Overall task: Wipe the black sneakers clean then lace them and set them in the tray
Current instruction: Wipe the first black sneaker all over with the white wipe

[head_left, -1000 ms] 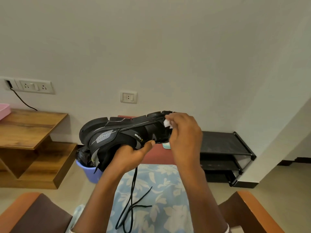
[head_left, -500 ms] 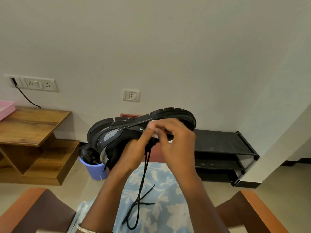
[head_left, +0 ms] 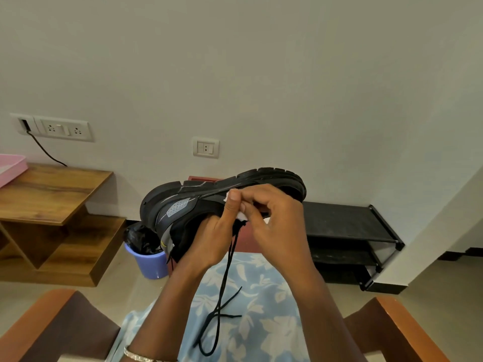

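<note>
Black sneaker [head_left: 180, 205] sole-up in grip of left hand [head_left: 211, 241], wipe [head_left: 241, 217] in right hand [head_left: 274, 220]

Black sneaker [head_left: 209, 205] held sole-up, its lace [head_left: 222, 283] dangling.

One black rubber-soled sneaker [head_left: 177, 207] and one black cord lace [head_left: 227, 270]. Two bare hands: one left hand [head_left: 211, 241], one right hand [head_left: 264, 218]. One small white wipe [head_left: 241, 216], probably a single piece, though it shows as two patches between the fingers. One pink plastic tray [head_left: 13, 165]. One stepped wooden side table [head_left: 52, 189]. One lilac plastic bucket [head_left: 154, 265]. Two white wall plates: one long socket plate [head_left: 62, 130], one small switch plate [head_left: 205, 147]. One black wall cable [head_left: 44, 150]. One black two-shelf shoe rack [head_left: 339, 220]. One silver bracelet [head_left: 136, 356].
</note>
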The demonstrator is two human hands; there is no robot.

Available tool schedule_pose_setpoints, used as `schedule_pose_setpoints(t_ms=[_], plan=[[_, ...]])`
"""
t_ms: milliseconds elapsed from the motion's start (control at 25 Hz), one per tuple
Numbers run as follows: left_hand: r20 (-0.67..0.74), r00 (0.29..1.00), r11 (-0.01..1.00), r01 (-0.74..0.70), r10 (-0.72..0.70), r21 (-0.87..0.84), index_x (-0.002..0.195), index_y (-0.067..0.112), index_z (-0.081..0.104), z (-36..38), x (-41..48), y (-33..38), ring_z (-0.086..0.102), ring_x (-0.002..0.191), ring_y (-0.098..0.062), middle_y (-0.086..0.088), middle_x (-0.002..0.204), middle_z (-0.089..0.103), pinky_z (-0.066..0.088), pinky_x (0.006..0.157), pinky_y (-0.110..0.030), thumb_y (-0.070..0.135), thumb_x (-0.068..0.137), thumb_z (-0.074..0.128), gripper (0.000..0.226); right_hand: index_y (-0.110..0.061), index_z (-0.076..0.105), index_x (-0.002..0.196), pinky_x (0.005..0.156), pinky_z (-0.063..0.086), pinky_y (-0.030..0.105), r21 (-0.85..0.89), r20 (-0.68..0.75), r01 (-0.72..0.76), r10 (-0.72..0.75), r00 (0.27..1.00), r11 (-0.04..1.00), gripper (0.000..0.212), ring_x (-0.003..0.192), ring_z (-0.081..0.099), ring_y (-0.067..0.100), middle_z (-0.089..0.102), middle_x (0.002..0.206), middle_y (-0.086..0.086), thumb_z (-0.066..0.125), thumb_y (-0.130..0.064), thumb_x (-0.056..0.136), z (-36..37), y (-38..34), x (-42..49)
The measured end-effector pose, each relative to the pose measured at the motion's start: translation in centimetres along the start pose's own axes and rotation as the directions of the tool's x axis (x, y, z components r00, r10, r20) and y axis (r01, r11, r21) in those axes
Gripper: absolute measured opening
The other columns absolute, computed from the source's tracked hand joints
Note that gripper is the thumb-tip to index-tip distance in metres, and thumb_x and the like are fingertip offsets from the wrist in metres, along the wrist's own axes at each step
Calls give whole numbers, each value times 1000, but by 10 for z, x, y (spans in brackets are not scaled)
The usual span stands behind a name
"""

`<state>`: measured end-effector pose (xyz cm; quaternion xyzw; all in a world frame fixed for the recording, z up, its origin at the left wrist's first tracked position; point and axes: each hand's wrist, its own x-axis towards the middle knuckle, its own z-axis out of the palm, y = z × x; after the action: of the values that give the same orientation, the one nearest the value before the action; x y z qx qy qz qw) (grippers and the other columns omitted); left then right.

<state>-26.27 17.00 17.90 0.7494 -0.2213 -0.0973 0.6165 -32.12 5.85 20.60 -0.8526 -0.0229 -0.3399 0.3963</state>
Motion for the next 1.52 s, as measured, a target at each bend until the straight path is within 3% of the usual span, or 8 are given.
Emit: schedule_pose_setpoints(t_ms=[240, 440, 560, 720, 920, 1040, 1280, 1520], plan=[[28, 994, 993, -105, 104, 44, 94, 40, 60, 6, -3, 3, 53, 64, 19, 33, 57, 58, 39, 66, 1, 52, 99, 39, 24, -15, 77, 100, 74, 44, 29, -467, -236, -166, 58, 970, 869, 21, 97, 62, 24, 72, 102, 3, 65, -1, 90, -10, 14, 27], [45, 975, 965, -222, 218, 138, 98, 40, 54, 11, 0, -12, 58, 85, 4, 20, 82, 57, 43, 80, -7, 44, 100, 41, 14, -21, 80, 99, 86, 55, 22, -78, 178, -66, 79, 981, 995, 24, 95, 67, 6, 74, 101, -7, 65, -3, 92, -16, -7, 28], [50, 966, 957, -259, 255, 132, 112, 36, 57, 13, 1, -17, 60, 100, 0, 6, 102, 66, 46, 94, -15, 55, 93, 41, 31, -20, 80, 98, 87, 56, 24, -148, 185, -45, 72, 980, 988, 25, 94, 67, 7, 75, 100, -5, 65, -1, 92, -27, -6, 33], [53, 981, 971, -190, 185, 141, 92, 24, 63, 11, 2, -17, 64, 85, -14, -19, 91, 69, 47, 77, -8, 61, 88, 42, 43, -20, 78, 101, 91, 54, 34, -522, -6, -227, 263, 965, 822, 25, 97, 66, 20, 72, 108, 2, 67, -1, 89, -39, 5, 39], [109, 984, 960, -165, 144, 226, 67, 20, 50, 12, -2, -14, 54, 49, 0, 8, 50, 50, 45, 55, -14, 45, 98, 41, 41, -24, 79, 97, 88, 53, 20, -284, 172, -36, 87, 981, 958, 20, 94, 66, 8, 74, 102, -6, 66, -9, 93, -20, -18, 27], [87, 971, 947, -237, 223, 218, 80, 33, 50, 9, -3, -13, 57, 64, 9, 13, 63, 54, 43, 65, -5, 36, 101, 47, 22, -23, 80, 98, 87, 54, 18, -129, 209, -56, 83, 974, 990, 19, 94, 67, 4, 75, 101, -8, 69, -9, 91, -28, -11, 30], [60, 984, 962, -176, 167, 209, 58, 28, 46, 7, -2, -11, 56, 51, 6, 19, 41, 50, 44, 63, -4, 38, 100, 50, 43, -21, 77, 96, 80, 49, 22, -457, -61, -319, 328, 943, 831, 15, 92, 66, 16, 71, 108, 2, 67, -11, 93, -45, 13, 32], [93, 968, 913, -250, 232, 322, 72, 36, 45, 9, -3, -13, 53, 60, 16, 13, 62, 47, 38, 61, -1, 27, 102, 47, 32, -24, 77, 109, 95, 50, 26, -281, 213, -72, 135, 968, 957, 22, 102, 64, 10, 72, 111, -5, 63, -14, 96, -13, -25, 25]])
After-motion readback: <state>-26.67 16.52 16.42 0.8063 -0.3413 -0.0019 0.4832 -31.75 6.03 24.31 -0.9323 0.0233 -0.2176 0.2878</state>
